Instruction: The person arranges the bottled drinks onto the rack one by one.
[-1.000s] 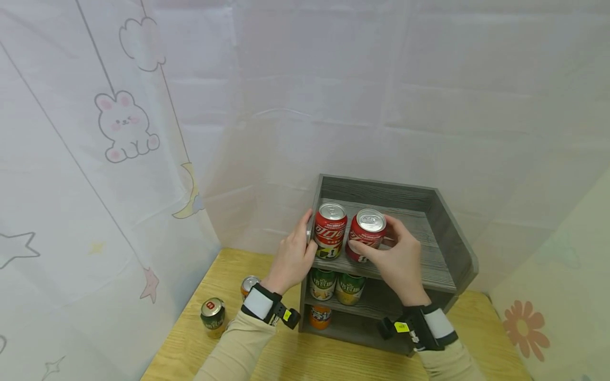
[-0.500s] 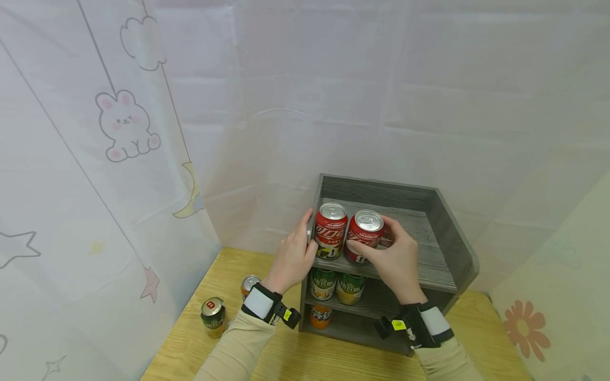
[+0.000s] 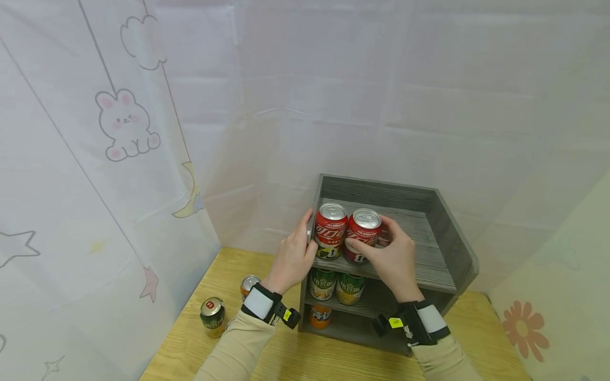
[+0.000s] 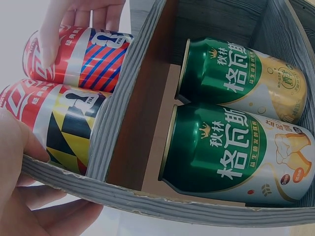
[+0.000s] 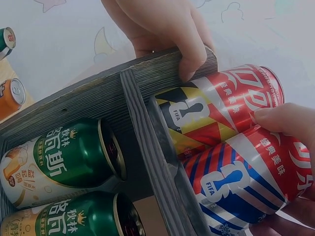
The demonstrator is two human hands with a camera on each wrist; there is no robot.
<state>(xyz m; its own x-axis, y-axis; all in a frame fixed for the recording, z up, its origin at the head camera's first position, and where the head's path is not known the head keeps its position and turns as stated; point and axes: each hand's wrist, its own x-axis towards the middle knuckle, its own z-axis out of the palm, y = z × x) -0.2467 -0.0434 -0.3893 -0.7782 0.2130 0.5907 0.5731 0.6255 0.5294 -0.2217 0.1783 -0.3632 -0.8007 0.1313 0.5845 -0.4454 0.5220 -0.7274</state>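
- The red-and-silver metal can with blue stripes [image 3: 363,233] is pinched between the thumb and curled fingers of the right hand [image 3: 395,259]; it is stood upright on the top shelf of the grey wood-grained shelf unit [image 3: 454,237].
- The left side panel of the unit is gripped by the left hand [image 3: 293,256], with the fingers laid along the outer face and the thumb bent over the front edge, near the neighbouring can.
- The red-and-silver metal can with a yellow-and-black pattern [image 3: 331,232] is set upright between that panel and the striped can; leftward, the striped can is blocked by it.
- In the compartment below, a green-and-white metal can [image 3: 322,286] and a green-and-gold metal can [image 3: 350,290] are stood side by side.
- An orange metal can [image 3: 320,317] is placed at the left of the lowest compartment.
- On the yellow wooden surface [image 3: 310,362], a dark-green can with a gold lid [image 3: 212,315] is left near an orange can with a silver lid [image 3: 249,284], which is partly hidden by the left wrist.
- Compared with one second ago, the striped can has been shifted left and the gap between the two red cans has been closed; the left hand's hold is unchanged.
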